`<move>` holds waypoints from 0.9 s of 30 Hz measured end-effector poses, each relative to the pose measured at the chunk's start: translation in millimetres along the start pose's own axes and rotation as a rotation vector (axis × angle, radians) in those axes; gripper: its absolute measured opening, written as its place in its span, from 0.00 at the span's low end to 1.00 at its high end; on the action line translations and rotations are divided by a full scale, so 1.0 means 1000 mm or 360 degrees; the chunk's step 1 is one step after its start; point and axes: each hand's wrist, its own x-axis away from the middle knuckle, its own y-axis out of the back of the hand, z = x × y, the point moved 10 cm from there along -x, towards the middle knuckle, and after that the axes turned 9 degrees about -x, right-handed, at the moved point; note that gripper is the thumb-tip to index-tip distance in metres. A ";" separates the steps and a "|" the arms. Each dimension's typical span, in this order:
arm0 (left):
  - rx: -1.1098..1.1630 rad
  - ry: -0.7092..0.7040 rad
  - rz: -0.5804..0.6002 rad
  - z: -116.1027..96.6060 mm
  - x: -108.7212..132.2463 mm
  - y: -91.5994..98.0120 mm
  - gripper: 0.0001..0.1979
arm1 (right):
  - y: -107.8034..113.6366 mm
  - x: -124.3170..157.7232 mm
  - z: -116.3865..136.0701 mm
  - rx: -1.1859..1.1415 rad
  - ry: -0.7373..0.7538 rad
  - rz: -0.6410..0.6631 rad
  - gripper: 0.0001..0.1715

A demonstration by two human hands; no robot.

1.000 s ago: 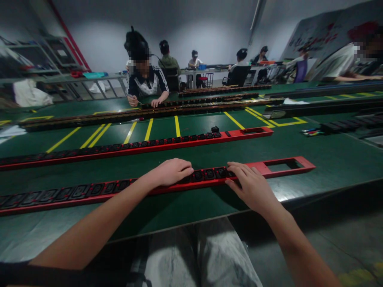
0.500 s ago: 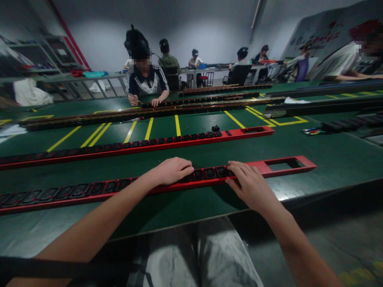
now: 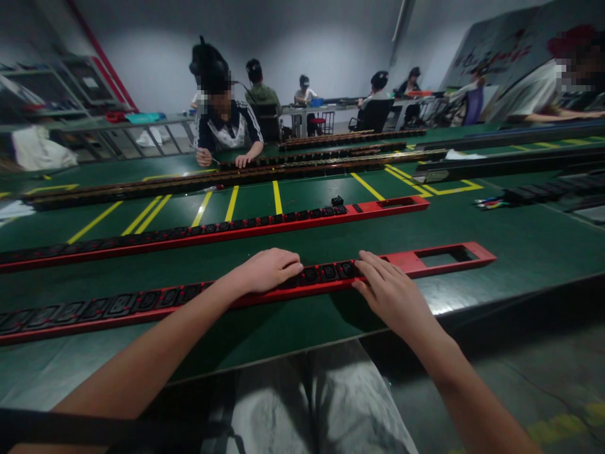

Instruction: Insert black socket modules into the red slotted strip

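Note:
A long red power strip (image 3: 410,263) lies across the green table in front of me, with a row of black sockets (image 3: 329,272) set in it and a rectangular cutout at its right end. My left hand (image 3: 267,271) lies over the strip near its middle, fingers curled toward the far edge and their tips partly hidden. Farther right, my right hand (image 3: 388,285) straddles the strip, fingertips on the far side by the last sockets and thumb at the near edge. Several sockets show between the hands.
Behind it lies a second red strip (image 3: 302,223) with a small black block (image 3: 337,200) beside it. Long dark rails (image 3: 189,176) run farther back, and wires with coloured ends (image 3: 486,203) lie at right. A co-worker (image 3: 227,129) sits opposite. The table's near edge is by my lap.
The view has shifted slightly. Both hands keep nearly the same places on the red power strip, the right one with its fingers at the same sockets.

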 end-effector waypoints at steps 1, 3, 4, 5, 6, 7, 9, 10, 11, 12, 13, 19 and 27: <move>0.0003 0.0002 -0.0001 0.000 0.000 0.000 0.19 | -0.001 0.000 0.000 0.0014 -0.0004 -0.0001 0.18; 0.0004 0.0008 -0.0002 0.000 0.000 0.000 0.19 | -0.003 0.001 0.001 0.0037 -0.0008 -0.0004 0.18; 0.0002 0.0011 0.0000 0.001 -0.001 -0.001 0.20 | -0.003 0.002 0.002 0.0038 -0.0005 -0.0011 0.19; -0.0001 0.0012 0.0001 0.001 -0.001 -0.001 0.20 | -0.003 0.002 0.002 0.0028 -0.0001 -0.0025 0.18; -0.0005 0.0010 0.0003 0.001 -0.001 -0.001 0.20 | -0.002 0.003 0.002 0.0010 0.0004 -0.0045 0.18; -0.0008 0.0007 0.0004 0.000 -0.001 -0.001 0.20 | -0.001 0.003 0.002 -0.0014 0.0006 -0.0068 0.18; -0.0008 0.0001 0.0003 0.000 -0.001 -0.001 0.20 | 0.002 0.003 0.000 -0.0066 -0.0003 -0.0109 0.18; -0.0007 -0.0001 0.0000 0.000 -0.001 0.000 0.20 | 0.003 0.003 -0.001 -0.0087 -0.0010 -0.0120 0.18; -0.0005 -0.0004 -0.0002 0.000 0.000 0.000 0.20 | 0.004 0.003 -0.002 -0.0107 -0.0016 -0.0124 0.18; -0.0006 -0.0009 -0.0005 0.000 0.000 0.000 0.20 | 0.004 0.003 -0.002 -0.0128 -0.0023 -0.0124 0.18; -0.0007 -0.0015 -0.0007 -0.001 0.000 0.000 0.20 | 0.005 0.003 -0.003 -0.0150 -0.0032 -0.0127 0.18; -0.0014 -0.0031 -0.0008 0.000 -0.001 -0.001 0.20 | 0.011 0.003 -0.006 -0.0261 -0.0061 -0.0189 0.18; -0.0038 -0.0029 -0.0019 0.000 -0.001 -0.001 0.19 | 0.007 0.003 -0.011 -0.0350 -0.0134 -0.0158 0.14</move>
